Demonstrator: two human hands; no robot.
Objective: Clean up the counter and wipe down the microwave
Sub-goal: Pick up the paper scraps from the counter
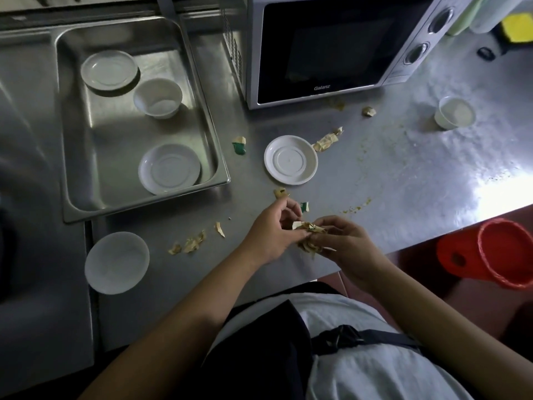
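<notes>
A white microwave (326, 50) with a dark door stands at the back of the steel counter (403, 168). Near the counter's front edge my left hand (271, 229) and my right hand (343, 241) meet around a wad of crumpled paper scraps (310, 232); both pinch it with curled fingers. More scraps lie loose: a tan piece (327, 141) beside a white plate (291, 160), a green-and-tan piece (239, 145), small bits (191, 243) to my left, and one (368, 111) before the microwave. Yellowish crumbs (363, 204) speckle the counter.
A steel tray (202, 90) at the left holds two white plates and a white bowl (157, 98). An upturned white bowl (116, 262) sits at the front left. A white cup (454, 112) stands at the right. A red bin (503, 252) sits below the counter's right edge.
</notes>
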